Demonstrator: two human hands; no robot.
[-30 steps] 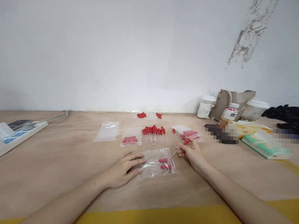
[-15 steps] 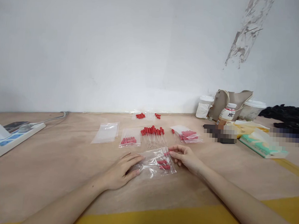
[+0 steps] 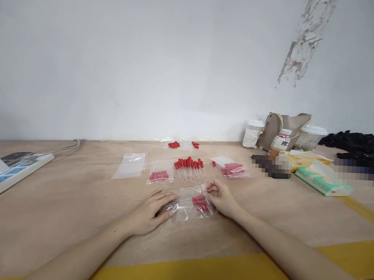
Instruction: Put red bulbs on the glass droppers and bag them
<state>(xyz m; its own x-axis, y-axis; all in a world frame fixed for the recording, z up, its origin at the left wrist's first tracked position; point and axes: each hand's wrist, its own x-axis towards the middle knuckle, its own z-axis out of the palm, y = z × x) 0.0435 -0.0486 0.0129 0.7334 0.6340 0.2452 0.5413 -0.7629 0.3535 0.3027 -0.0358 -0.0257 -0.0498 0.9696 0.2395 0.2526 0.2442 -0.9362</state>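
Note:
A clear zip-lock bag (image 3: 183,204) lies flat on the wooden table with several red-bulbed droppers (image 3: 199,200) in its right end. My left hand (image 3: 154,211) rests over the bag's left edge, fingers stretched out and thumb apart. At the opposite edge, my right hand (image 3: 219,196) has its fingers pinched together on the bag's mouth. Just beyond the bag, loose droppers (image 3: 190,167) with red bulbs and thin clear stems lie in a row. One filled bag (image 3: 160,172) lies left of them, and a stack of filled bags (image 3: 234,169) lies to the right.
Flat zip-lock bags (image 3: 131,165) lie at left, near a white power strip (image 3: 25,171). More red pieces (image 3: 174,144) in clear plastic lie by the wall. At right stand a lidded cup (image 3: 253,134), a drink bottle (image 3: 280,141) and a green tissue pack (image 3: 324,182).
My right hand has pushed a dropper leftward into the bag beside the others, and its fingers have drawn back to the bag's edge. My left hand has stayed in place.

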